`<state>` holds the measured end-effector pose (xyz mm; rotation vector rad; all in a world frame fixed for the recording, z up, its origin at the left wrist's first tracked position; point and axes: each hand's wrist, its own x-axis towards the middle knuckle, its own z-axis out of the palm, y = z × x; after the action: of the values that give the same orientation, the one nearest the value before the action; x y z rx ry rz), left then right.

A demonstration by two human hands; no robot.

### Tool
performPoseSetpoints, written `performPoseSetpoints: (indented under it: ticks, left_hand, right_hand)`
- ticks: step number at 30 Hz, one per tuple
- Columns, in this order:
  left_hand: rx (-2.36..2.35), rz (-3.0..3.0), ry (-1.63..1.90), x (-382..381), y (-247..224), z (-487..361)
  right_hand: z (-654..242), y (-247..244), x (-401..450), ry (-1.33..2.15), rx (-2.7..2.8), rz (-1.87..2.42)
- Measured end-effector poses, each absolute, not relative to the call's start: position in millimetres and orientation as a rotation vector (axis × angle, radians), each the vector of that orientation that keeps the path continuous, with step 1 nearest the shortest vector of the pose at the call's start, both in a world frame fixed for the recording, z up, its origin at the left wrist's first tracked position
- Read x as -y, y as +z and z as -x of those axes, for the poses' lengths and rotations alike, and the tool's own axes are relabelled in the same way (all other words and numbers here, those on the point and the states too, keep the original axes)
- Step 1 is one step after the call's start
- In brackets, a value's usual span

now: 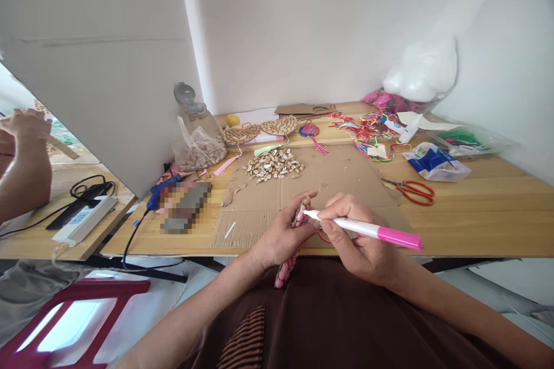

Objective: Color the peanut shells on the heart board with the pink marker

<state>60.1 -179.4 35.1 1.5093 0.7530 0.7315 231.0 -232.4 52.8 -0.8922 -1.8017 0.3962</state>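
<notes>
Shell piece (284,273) was at lower centre of the frame, upright on edge above the lap, in front of the tabletop (497,216). Left hand (281,236) had its fingers clamped on it. Right hand (361,248) had its fingers pinched together on the marker (367,229), nib at the piece's upper end; too small to tell if it was actually touching. Status, my read: colouring looked well along. Pink ran down most of the visible edge, top end still showed bare tan, so that bit looked like what remained. Far face hidden, can't call it. At upper centre two shell fans (279,125) sat uncoloured, as far as visible; beside them a round piece (309,130) in pink and blue with a pink tassel (320,146) looked finished. Loose shells (274,165) lay heaped on the cardboard (346,176) mid-frame, tan, apparently unused. Scissors (415,192) and tangled thread (372,125) lay right of centre and upper right, glue gun (162,191) left of centre; neither hand was on any of them.
</notes>
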Motion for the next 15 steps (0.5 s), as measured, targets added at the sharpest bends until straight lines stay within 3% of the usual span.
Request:
performPoseSetpoints:
  ticks: [15]
  left_hand:
    - [-0.768,-1.534,0.743,180.4,35.7,-58.5]
  right_hand:
    - [-233.8,48.0,230.5,0.411,1.779,0.892]
